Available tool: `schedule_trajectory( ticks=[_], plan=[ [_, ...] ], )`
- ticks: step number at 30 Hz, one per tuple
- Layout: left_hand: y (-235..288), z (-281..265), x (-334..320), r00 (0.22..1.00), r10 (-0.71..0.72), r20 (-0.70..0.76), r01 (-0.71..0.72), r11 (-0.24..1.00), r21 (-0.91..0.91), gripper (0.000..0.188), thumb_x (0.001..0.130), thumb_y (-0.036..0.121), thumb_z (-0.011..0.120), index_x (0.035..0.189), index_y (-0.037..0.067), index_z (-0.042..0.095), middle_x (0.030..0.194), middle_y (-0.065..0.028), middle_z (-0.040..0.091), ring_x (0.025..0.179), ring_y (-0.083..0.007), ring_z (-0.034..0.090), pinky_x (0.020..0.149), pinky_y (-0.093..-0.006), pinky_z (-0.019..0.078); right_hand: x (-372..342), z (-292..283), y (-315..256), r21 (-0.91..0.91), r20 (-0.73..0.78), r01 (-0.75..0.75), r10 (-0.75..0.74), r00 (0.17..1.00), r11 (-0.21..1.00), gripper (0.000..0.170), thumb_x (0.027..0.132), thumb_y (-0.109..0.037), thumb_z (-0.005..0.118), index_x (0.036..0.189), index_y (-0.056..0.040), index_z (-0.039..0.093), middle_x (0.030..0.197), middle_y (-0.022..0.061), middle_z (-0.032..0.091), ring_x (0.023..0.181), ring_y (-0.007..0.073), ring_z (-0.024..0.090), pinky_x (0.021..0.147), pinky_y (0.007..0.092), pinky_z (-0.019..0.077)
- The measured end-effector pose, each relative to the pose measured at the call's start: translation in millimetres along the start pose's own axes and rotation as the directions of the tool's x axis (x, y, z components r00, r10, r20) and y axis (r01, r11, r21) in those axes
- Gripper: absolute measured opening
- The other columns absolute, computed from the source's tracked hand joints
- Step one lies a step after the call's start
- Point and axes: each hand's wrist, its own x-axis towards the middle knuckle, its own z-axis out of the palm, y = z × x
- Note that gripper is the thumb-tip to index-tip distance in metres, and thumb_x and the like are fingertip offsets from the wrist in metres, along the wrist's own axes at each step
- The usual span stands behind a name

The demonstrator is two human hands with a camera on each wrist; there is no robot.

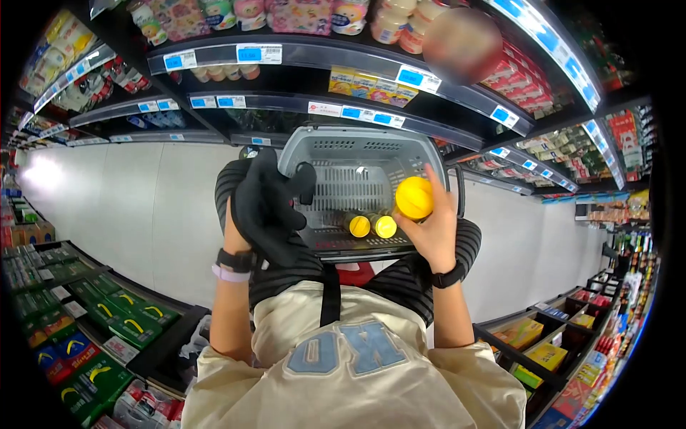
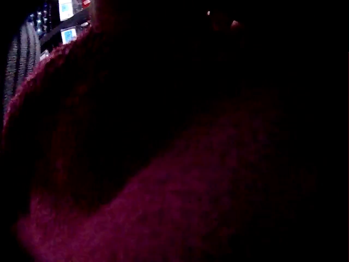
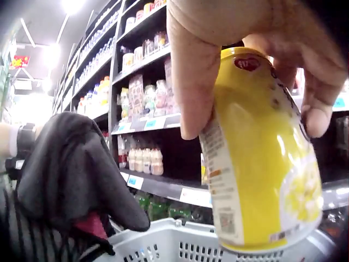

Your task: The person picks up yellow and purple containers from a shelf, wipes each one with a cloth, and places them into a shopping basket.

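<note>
In the head view my right hand (image 1: 437,227) grips a yellow can (image 1: 414,197) with a yellow lid, held over the right side of a grey shopping basket (image 1: 364,136). Up close in the right wrist view, fingers and thumb wrap the can (image 3: 256,158) near its top, and a food picture shows low on its side. Two yellow-topped cans (image 1: 359,227) lie in the basket's near end. Black fabric (image 1: 261,207) covers my left hand beside the basket's left rim. A pink lining (image 3: 92,225) shows under it; its reddish inside fills the left wrist view. Whether those fingers curl, I cannot tell.
Shelves with blue price tags (image 1: 259,53) run along the far side, stocked with bottles and boxes. Green cartons (image 1: 96,382) stand behind at the left, yellow boxes (image 1: 543,365) at the right. My striped trouser legs (image 1: 468,247) flank the basket. Pale floor (image 1: 107,193) stretches along the aisle.
</note>
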Motion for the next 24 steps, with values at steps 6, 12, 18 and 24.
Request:
schedule_trajectory(
  ticks=[6,12,18,24],
  plan=[
    [-55,-30,23,0.993,0.071,-0.095,-0.076,0.996,-0.051,0.020,0.090,0.009,0.058,0.108,0.001,0.055,0.096,-0.0067,0.062,0.086,-0.0163,0.061,0.076,-0.0289,0.0501,8,83,36,-0.039,0.232,-0.066,0.073,0.970,0.997,0.065,0.058,-0.016,0.080,0.115,-0.0047,0.051,0.098,0.0199,0.062,0.089,0.0400,0.060,0.080,0.0449,0.0493],
    [-116,-77,14,0.951,0.198,-0.237,-0.112,0.936,0.334,0.048,0.083,0.019,0.069,0.124,0.002,0.052,0.116,-0.0137,0.061,0.105,-0.0282,0.060,0.091,-0.0344,0.0479,13,195,82,-0.086,0.487,-0.111,0.139,0.862,0.990,0.061,0.062,-0.032,0.078,0.112,-0.0086,0.053,0.095,0.0252,0.062,0.084,0.0433,0.063,0.075,0.0484,0.0513],
    [-122,-93,9,0.974,0.028,-0.224,0.072,0.901,0.427,0.060,0.083,0.029,0.070,0.133,0.005,0.047,0.126,-0.0130,0.056,0.117,-0.0271,0.053,0.098,-0.0344,0.0436,6,285,115,-0.344,0.709,-0.098,0.327,0.625,0.934,0.069,0.067,-0.051,0.068,0.113,-0.0021,0.051,0.099,0.0320,0.061,0.090,0.0425,0.064,0.080,0.0474,0.0522],
    [-140,-95,4,0.958,-0.140,-0.251,0.197,0.955,0.220,0.062,0.090,0.026,0.065,0.141,0.006,0.036,0.141,-0.0123,0.045,0.126,-0.0237,0.045,0.107,-0.0337,0.0371,-23,340,149,-0.489,0.665,-0.219,0.524,0.533,0.844,0.083,0.066,-0.055,0.071,0.117,0.0051,0.045,0.109,0.0280,0.063,0.103,0.0410,0.062,0.087,0.0447,0.0502]
  ],
)
